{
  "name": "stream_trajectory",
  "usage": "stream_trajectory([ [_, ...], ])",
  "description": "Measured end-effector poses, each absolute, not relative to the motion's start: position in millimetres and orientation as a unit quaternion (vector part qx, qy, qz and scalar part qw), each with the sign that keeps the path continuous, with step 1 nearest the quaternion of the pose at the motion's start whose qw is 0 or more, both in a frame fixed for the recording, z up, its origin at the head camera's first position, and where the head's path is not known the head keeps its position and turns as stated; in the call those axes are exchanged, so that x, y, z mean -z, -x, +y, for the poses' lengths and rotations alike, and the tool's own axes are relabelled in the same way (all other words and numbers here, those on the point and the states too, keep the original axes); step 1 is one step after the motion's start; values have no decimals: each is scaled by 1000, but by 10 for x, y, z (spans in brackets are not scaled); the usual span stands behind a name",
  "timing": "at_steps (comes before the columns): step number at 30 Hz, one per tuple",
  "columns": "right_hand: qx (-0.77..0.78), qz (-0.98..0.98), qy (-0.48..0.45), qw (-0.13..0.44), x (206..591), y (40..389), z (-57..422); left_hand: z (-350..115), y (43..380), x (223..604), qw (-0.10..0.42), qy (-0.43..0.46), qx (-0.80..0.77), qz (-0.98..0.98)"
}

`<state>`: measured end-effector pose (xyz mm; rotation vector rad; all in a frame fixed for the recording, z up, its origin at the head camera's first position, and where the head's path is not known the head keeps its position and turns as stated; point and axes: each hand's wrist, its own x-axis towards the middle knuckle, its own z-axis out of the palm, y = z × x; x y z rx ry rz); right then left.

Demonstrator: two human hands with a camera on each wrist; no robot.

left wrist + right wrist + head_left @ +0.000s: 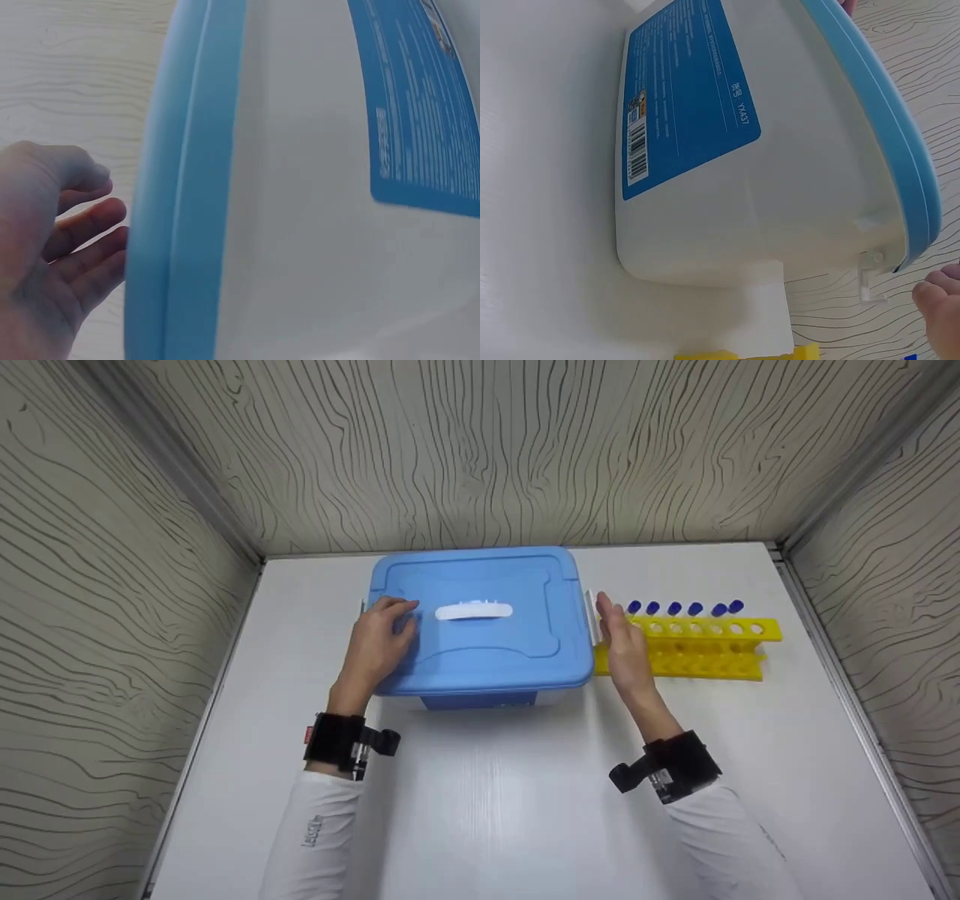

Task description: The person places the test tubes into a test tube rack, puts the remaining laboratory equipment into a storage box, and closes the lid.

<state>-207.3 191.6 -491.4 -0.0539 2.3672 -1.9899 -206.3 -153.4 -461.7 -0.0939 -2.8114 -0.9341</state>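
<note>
A storage box (810, 150) with a blue lid (480, 660) stands on the white table, a white handle (474, 610) in the lid's middle. My left hand (377, 643) is over the lid's left edge, its fingers loosely bent and holding nothing. In the left wrist view its fingertips (112, 214) come right up to the lid's rim. My right hand (628, 649) is upright beside the box's right end, fingers fairly straight, close to a side latch (592, 616). That latch (868, 279) sticks outward below the lid's rim in the right wrist view.
Right of the box lies a yellow tube rack (697, 649), partly behind my right hand. Several blue caps (675, 608) form a row along its far side. A blue label (690, 97) covers part of the box's front. Wood-patterned walls (480, 450) enclose the table.
</note>
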Motion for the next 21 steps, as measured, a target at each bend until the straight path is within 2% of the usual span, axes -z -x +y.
stream_trajectory([
  [4,619,785,19,5,4906,2078,1917,-1705,2036,4652,124,-9,346,-930],
  [10,588,809,1,30,4967,2147,1874,-1927,2013,4784,149,-91,376,-910],
  [14,577,815,-18,46,5024,2183,1864,-2021,1979,4928,128,-140,404,-895],
  [21,592,799,-63,88,5145,2230,1869,-2076,1937,5145,52,-192,502,-842],
])
